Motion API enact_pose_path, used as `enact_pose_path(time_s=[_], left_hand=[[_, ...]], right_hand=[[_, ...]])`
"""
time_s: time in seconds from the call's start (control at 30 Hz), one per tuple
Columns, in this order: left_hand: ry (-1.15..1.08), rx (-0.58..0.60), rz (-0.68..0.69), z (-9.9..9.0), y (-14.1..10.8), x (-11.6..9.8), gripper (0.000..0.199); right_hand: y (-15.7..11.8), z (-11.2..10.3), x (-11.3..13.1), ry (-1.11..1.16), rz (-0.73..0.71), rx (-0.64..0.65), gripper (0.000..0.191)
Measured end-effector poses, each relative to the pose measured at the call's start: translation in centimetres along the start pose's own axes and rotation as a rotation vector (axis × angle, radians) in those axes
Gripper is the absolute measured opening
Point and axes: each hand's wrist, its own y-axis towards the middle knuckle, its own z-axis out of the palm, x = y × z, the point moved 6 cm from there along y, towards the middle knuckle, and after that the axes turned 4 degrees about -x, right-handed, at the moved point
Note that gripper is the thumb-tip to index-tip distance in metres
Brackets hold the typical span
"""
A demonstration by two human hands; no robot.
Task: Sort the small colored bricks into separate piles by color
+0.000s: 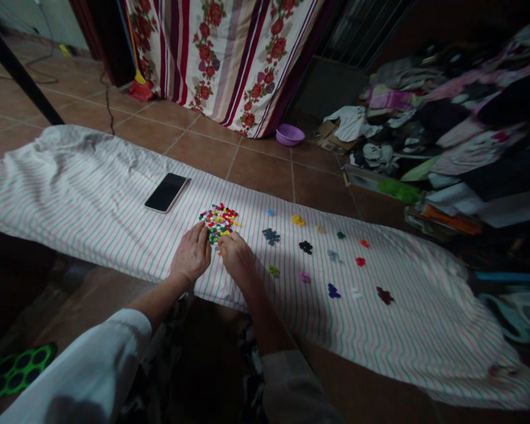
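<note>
A mixed pile of small colourful pieces (221, 219) lies on the striped cloth in front of me. At its near left edge rests my left hand (191, 252), fingers stretched out and fingertips touching the pieces. My right hand (237, 254) is at the near right edge, its fingers curled in and pressed together; whatever they may hold is hidden. To the right, the same kind of pieces lie in small groups by colour, among them yellow pieces (298, 220), dark grey pieces (271, 236), black pieces (305, 247), purple-blue pieces (333, 291) and brown pieces (384, 295).
A smartphone (166, 192) lies on the striped cloth (92, 188), left of the pile. Beyond the cloth's far edge are a purple basin (290, 135), a floral curtain (229, 59) and a red broom (140, 88). Heaped clothes (463, 118) and boxes stand at the right.
</note>
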Motion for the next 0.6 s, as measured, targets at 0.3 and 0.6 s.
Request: enact_pose_path(time_s=[0.3, 0.6], left_hand=[[0.032, -0.026, 0.023, 0.0, -0.07, -0.04, 0.041], [0.047, -0.01, 0.026, 0.03, -0.06, -0.06, 0.041]], right_hand=[[0.19, -0.01, -0.48, 0.071, 0.03, -0.083, 0.021], [0.47, -0.13, -0.93, 0.149, -0.006, -0.14, 0.022]])
